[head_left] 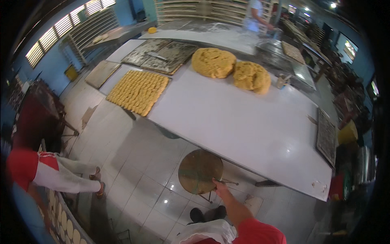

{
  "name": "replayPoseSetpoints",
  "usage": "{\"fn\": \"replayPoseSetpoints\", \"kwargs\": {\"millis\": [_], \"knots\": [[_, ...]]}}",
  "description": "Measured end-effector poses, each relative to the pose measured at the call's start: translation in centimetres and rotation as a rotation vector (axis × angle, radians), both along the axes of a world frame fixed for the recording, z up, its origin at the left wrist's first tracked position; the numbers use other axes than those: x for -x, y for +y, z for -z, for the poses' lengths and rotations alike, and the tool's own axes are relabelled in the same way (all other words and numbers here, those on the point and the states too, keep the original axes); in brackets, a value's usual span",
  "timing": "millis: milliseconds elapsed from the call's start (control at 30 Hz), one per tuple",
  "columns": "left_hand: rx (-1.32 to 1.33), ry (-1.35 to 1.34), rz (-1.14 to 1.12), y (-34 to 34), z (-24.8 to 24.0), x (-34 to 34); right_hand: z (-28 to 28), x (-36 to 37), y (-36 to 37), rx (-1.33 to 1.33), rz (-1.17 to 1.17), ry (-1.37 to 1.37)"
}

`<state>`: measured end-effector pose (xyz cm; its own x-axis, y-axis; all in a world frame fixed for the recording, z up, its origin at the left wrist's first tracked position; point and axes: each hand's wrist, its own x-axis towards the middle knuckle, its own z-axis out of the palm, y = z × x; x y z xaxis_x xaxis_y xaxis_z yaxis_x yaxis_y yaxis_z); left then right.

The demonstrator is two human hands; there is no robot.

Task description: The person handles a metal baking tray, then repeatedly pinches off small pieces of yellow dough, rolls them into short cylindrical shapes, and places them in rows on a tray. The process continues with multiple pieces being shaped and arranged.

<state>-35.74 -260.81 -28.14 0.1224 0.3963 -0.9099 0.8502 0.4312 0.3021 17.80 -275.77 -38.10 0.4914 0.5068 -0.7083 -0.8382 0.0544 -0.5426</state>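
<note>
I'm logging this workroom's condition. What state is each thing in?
Round stool: seat facing up, beside the white table
Right hand: at the stool's edge, grip unclear
Left hand: not in view
Shaped dough pieces: set in close rows
Left dough mass: unshaped, lumpy
Right dough mass: unshaped, lumpy
Flat tool: lying down
Small container: upright, contents unclear
Ceiling light: lit
</note>
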Motion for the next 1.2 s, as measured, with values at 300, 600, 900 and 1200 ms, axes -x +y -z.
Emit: {"fn": "replayPoseSetpoints", "kwargs": {"millis": [300, 600, 900, 1200], "knots": [[-0.064, 0.138, -0.178, -3.9, -1.4, -2.1, 5.3, -1.9, 10.4, -0.223, -0.225, 0.171], [-0.545, 0.159, 1.020, -12.4, -1.4, -10.9, -1.2, -5.4, 2.4, 0.375, -1.133, -0.749], [-0.374, -0.042, 0.134, -4.1, -0.8, -34.4, -26.7, -18.2, -9.6, -0.411, -1.139, -0.590], [-0.588, -0.070, 0.286, 4.7, -1.3, -37.9, -26.6, -28.3, -17.0, 0.371, -0.189, -0.849]]}}
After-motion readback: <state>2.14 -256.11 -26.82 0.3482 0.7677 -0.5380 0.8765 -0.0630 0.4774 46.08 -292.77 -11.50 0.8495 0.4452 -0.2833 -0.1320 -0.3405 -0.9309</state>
